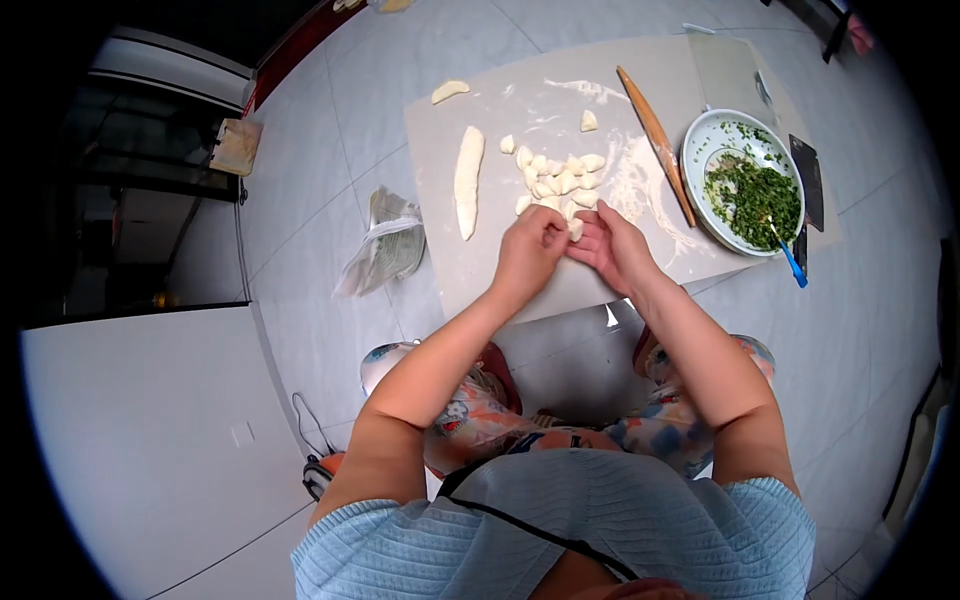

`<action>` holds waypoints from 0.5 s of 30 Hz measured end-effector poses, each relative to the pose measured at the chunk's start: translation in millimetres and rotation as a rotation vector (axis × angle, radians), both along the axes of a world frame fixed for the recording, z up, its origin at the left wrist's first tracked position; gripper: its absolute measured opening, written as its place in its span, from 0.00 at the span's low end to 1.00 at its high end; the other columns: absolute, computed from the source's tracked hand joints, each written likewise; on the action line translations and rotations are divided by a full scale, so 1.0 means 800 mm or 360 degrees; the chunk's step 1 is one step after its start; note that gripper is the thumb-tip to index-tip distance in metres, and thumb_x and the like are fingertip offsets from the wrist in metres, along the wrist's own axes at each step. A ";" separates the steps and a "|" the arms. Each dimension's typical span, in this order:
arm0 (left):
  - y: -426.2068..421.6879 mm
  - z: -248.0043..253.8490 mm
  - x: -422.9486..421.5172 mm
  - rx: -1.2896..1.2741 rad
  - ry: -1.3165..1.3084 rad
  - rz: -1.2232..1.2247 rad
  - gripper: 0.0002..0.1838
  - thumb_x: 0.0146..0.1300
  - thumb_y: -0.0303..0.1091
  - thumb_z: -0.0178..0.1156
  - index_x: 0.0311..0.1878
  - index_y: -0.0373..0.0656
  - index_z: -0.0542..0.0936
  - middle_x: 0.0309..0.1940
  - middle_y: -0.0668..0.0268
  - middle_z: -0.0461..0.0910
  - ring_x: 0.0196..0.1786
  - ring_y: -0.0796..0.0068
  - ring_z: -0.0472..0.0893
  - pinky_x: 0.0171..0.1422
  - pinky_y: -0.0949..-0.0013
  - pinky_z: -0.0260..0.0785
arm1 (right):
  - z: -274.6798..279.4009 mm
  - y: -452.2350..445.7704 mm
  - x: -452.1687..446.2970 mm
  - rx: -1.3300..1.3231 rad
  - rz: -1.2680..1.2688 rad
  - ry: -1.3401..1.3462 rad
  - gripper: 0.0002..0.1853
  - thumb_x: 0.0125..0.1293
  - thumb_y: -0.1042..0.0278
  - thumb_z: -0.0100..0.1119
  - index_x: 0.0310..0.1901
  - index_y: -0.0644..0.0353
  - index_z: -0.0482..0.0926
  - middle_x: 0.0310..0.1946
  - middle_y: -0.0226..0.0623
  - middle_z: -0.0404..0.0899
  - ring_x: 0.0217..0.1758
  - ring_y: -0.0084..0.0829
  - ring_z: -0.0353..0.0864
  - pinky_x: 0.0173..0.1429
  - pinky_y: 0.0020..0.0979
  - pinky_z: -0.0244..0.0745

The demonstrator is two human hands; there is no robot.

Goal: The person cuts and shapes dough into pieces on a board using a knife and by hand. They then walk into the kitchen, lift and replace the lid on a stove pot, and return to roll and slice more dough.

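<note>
My left hand (532,246) is closed, its thumb and fingertips pinched at a small piece of dough (575,229). My right hand (615,250) is turned palm up beside it, fingers stretched toward the same piece. Whether the right fingertips also touch it is hard to see. Just beyond both hands lies a loose cluster of cut dough pieces (566,182). One more dough piece (588,121) sits apart, farther back. To the left rests a long dough roll (468,184), with a short curved dough strip (450,91) behind it.
Flour dusts the low board (470,280). A wooden rolling pin (655,143) lies beside a white bowl (692,160) of chopped greens (752,195), with a blue-handled utensil (792,262) leaning out. A plastic bag (385,245) stands on the floor at the board's left edge.
</note>
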State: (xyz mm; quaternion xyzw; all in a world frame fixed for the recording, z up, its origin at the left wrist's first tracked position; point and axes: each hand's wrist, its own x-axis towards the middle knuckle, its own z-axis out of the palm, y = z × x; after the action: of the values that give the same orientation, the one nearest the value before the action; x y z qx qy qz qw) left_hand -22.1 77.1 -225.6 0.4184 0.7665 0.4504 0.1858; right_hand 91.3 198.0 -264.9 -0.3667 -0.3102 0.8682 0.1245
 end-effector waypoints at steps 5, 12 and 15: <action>0.014 0.014 0.002 0.0224 -0.0250 -0.0063 0.12 0.63 0.27 0.61 0.49 0.39 0.79 0.43 0.58 0.81 0.44 0.64 0.81 0.47 0.66 0.74 | 0.035 -0.014 -0.023 -0.0528 -0.0025 0.0360 0.22 0.78 0.56 0.41 0.58 0.69 0.70 0.53 0.41 0.75 0.57 0.37 0.76 0.62 0.40 0.74; 0.039 -0.001 0.021 0.0031 0.1005 -0.0302 0.36 0.63 0.42 0.56 0.71 0.34 0.63 0.75 0.48 0.56 0.79 0.48 0.50 0.78 0.43 0.41 | 0.022 -0.032 -0.048 -0.0649 0.0018 0.0736 0.43 0.72 0.29 0.33 0.77 0.54 0.49 0.76 0.41 0.55 0.78 0.38 0.56 0.80 0.46 0.46; 0.043 0.018 0.016 0.0152 0.0673 -0.0405 0.37 0.64 0.45 0.54 0.72 0.32 0.62 0.76 0.47 0.54 0.80 0.49 0.50 0.80 0.45 0.37 | 0.014 -0.046 -0.057 -0.0228 0.0038 0.0775 0.36 0.76 0.36 0.31 0.76 0.52 0.51 0.77 0.35 0.52 0.80 0.34 0.50 0.80 0.40 0.47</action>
State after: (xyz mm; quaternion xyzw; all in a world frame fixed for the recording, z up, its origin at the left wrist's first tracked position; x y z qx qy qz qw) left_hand -9.6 111.1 -211.0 0.6048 0.7074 0.3614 0.0566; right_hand 46.0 160.8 -253.8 -0.1511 -0.2130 0.9521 0.1590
